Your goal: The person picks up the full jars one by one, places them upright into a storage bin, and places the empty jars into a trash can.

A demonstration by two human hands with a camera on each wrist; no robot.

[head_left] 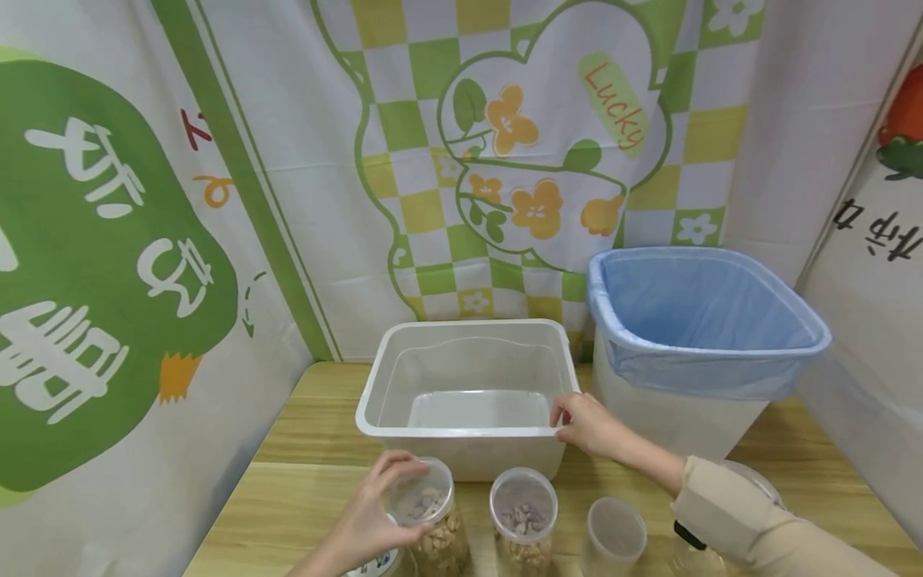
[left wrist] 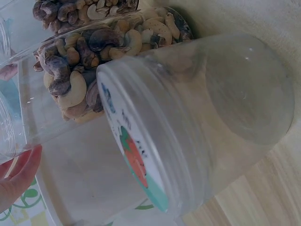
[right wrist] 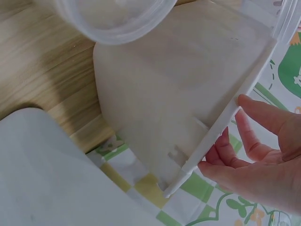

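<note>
My left hand [head_left: 375, 505] is curved round the top of a clear jar of cashews [head_left: 441, 545], fingers on its far side and thumb in front. In the left wrist view, its fingers [left wrist: 23, 172] come close to the lid. Beside that jar stands a shorter jar [left wrist: 225, 99] with a strawberry picture on its lid; no nuts show in it. My right hand [head_left: 594, 429] pinches the near right corner of a white plastic tub [head_left: 469, 453]. In the right wrist view, thumb and fingers lie on either side of the rim [right wrist: 221, 120]. Nothing lies inside the tub.
To the right of the tub stands a white bin [head_left: 663, 417] lined with a blue bag [head_left: 707, 320]. A second nut jar [head_left: 524, 513] and a small lidded container [head_left: 615, 529] stand along the near edge. Another clear container [head_left: 753, 481] is partly behind the right sleeve. Printed cloth [head_left: 519, 160] hangs behind.
</note>
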